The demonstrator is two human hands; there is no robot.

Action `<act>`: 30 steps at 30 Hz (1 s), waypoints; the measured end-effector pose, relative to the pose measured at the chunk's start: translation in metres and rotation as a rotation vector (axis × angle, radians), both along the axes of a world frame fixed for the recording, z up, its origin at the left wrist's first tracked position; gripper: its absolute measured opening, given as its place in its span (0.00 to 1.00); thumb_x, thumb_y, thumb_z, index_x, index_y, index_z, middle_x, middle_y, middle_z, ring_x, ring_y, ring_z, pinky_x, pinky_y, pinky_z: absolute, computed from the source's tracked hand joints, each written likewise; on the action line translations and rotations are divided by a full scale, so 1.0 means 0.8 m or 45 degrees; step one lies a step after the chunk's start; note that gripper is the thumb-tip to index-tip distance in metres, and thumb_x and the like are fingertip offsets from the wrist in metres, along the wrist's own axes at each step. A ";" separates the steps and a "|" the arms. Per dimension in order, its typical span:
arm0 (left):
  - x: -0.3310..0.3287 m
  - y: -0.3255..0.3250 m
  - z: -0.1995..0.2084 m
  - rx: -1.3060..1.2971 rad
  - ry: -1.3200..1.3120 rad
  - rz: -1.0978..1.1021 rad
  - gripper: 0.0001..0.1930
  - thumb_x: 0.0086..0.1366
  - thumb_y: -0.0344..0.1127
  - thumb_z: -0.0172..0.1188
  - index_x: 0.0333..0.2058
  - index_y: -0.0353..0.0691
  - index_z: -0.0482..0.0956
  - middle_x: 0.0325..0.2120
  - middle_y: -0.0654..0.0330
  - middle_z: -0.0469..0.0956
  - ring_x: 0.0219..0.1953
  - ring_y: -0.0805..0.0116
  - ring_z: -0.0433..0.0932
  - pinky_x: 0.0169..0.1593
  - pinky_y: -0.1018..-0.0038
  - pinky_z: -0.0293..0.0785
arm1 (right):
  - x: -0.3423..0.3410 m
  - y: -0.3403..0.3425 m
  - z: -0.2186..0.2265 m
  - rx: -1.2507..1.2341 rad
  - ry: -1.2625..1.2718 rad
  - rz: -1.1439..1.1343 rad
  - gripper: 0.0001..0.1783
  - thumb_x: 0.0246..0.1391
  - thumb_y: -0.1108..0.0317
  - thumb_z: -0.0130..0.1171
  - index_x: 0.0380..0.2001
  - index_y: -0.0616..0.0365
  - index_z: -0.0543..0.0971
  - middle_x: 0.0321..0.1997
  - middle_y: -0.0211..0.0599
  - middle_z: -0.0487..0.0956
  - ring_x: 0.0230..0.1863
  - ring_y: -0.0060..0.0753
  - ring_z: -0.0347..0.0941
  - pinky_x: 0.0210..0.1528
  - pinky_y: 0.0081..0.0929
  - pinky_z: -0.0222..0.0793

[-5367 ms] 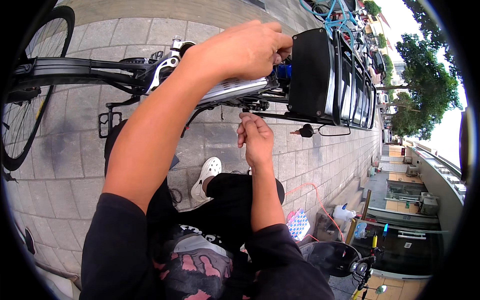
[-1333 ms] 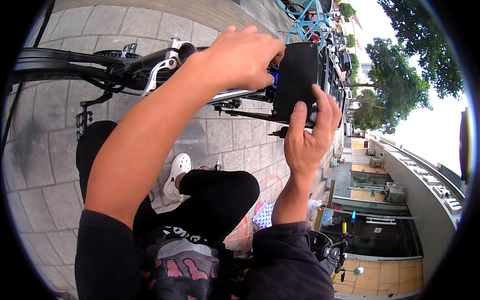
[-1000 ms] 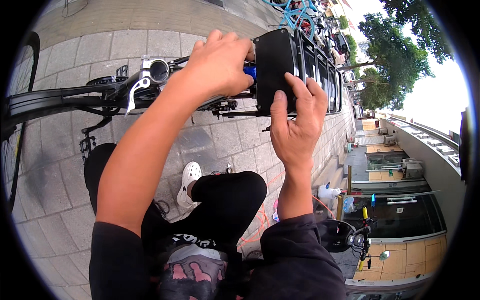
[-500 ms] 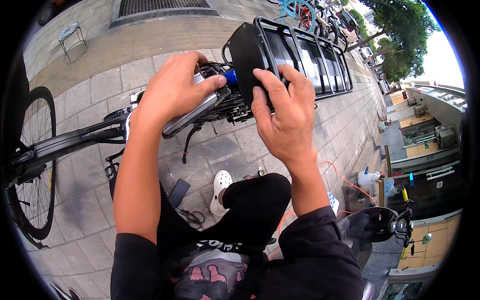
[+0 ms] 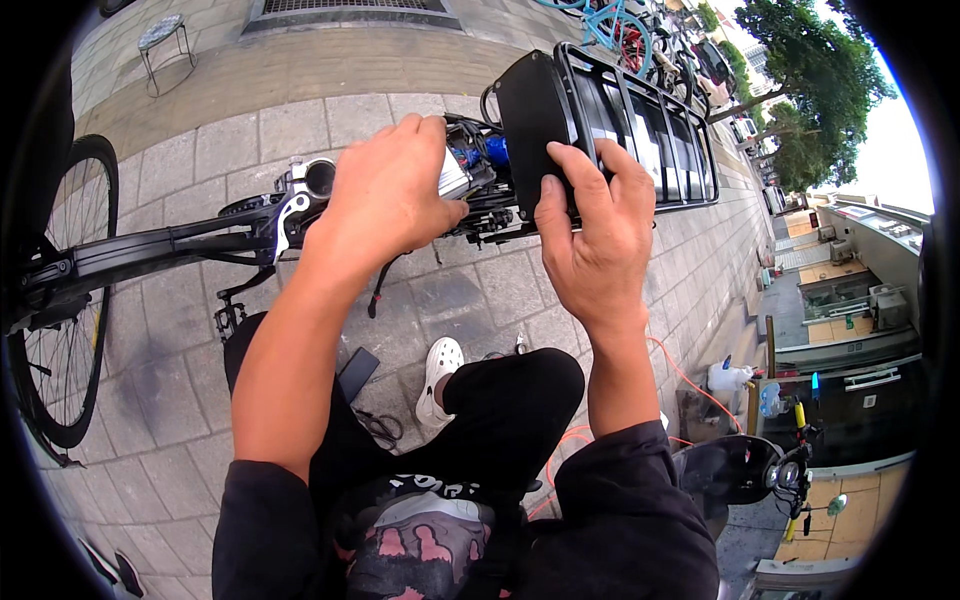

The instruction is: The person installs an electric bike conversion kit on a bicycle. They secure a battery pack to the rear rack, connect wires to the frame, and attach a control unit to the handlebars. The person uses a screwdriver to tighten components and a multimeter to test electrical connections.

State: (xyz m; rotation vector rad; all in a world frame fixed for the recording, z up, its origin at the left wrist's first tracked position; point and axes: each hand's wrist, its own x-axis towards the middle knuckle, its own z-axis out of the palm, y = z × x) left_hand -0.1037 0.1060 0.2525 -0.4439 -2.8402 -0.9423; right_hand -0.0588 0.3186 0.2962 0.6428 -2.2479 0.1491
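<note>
My left hand [image 5: 395, 190] is closed over a silver, finned metal box [image 5: 455, 178], most of which its palm and fingers hide. Just beyond that lie blue-wrapped parts [image 5: 493, 150] and a tangle of black cables [image 5: 490, 195] on the bicycle. My right hand [image 5: 598, 225] has its bent thumb and index finger against a black box [image 5: 538, 125] on the rear rack. Its other fingers curl by the rack's black rails [image 5: 640, 125]. Left of my left wrist, a silver clamp lever [image 5: 292, 222] sits on the black bicycle frame [image 5: 150, 255].
A bicycle wheel [image 5: 70, 310] stands at the left. Beside my white shoe [image 5: 438, 375] a dark flat block [image 5: 357, 374] and a coiled black cable [image 5: 380, 428] lie on the paving. Orange cord [image 5: 690, 375] runs toward a parked scooter [image 5: 740, 465]. A stool [image 5: 162, 40] stands far left.
My left hand has moved right with the silver box, whose long edge no longer shows below the wrist. More blue parts and the clamp lever now show. My right hand keeps its place on the black box.
</note>
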 end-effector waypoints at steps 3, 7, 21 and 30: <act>0.001 0.000 -0.003 0.091 0.028 0.001 0.43 0.52 0.44 0.81 0.64 0.32 0.75 0.54 0.48 0.82 0.59 0.45 0.80 0.62 0.58 0.77 | -0.003 0.001 -0.002 -0.006 0.052 0.019 0.21 0.54 0.74 0.72 0.53 0.52 0.86 0.55 0.45 0.79 0.51 0.45 0.75 0.54 0.41 0.68; -0.001 0.001 -0.008 0.173 0.036 0.001 0.43 0.51 0.43 0.81 0.64 0.32 0.76 0.55 0.48 0.81 0.59 0.46 0.80 0.62 0.57 0.76 | -0.004 0.000 0.000 -0.019 0.069 0.017 0.21 0.53 0.73 0.72 0.52 0.53 0.85 0.55 0.43 0.79 0.52 0.47 0.76 0.55 0.43 0.67; -0.006 0.002 -0.007 0.224 0.056 -0.128 0.45 0.51 0.37 0.83 0.66 0.32 0.72 0.56 0.43 0.80 0.61 0.43 0.79 0.66 0.58 0.74 | -0.002 0.008 0.001 -0.065 0.063 0.072 0.21 0.51 0.72 0.71 0.51 0.54 0.84 0.55 0.42 0.78 0.58 0.48 0.75 0.60 0.46 0.67; -0.011 0.002 -0.008 0.216 -0.014 -0.149 0.46 0.50 0.34 0.84 0.67 0.34 0.71 0.56 0.43 0.80 0.59 0.47 0.79 0.66 0.61 0.73 | -0.002 0.015 -0.001 -0.072 0.073 0.105 0.19 0.54 0.71 0.70 0.50 0.54 0.83 0.55 0.43 0.78 0.59 0.49 0.75 0.62 0.47 0.67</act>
